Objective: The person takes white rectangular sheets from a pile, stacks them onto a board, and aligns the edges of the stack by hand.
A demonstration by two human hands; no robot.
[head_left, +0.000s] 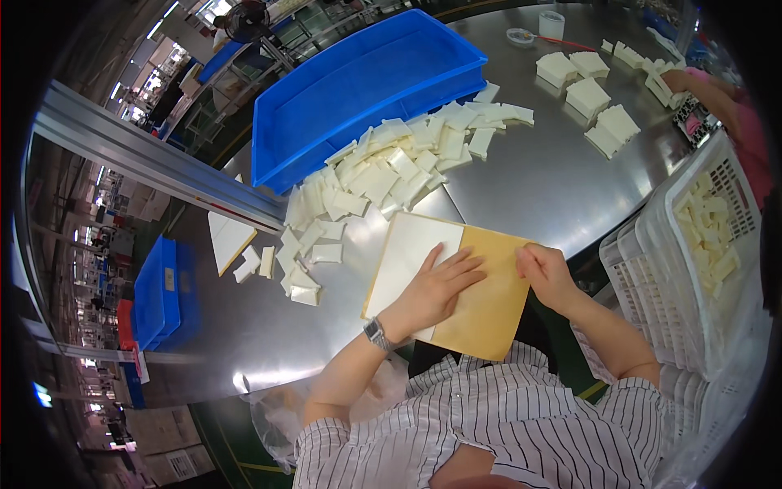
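The yellow sheet (493, 314) is at the near edge of the steel worktop (521, 183), in front of the torso, and its lower part projects past that edge. A white panel (399, 257) covers its left portion; the right portion shows plain yellow.

Left hand (441, 287): palm down, fingers extended and spread, resting across the boundary between white and yellow. It grips nothing. Right hand (548, 274): fingers curled closed at the sheet's upper right corner, apparently pinching the margin; the contact itself is partly hidden.

The step in hand appears to be steadying the sheet with one hand while handling its edge with the other. Whether the two layers are being joined or separated cannot be told. The next move calls for firm left-hand pressure and a controlled right-hand grip, to avoid creasing the sheet.

Loose white rectangular pieces (379, 179) lie heaped beyond the sheet, beside the large blue tray (371, 122).
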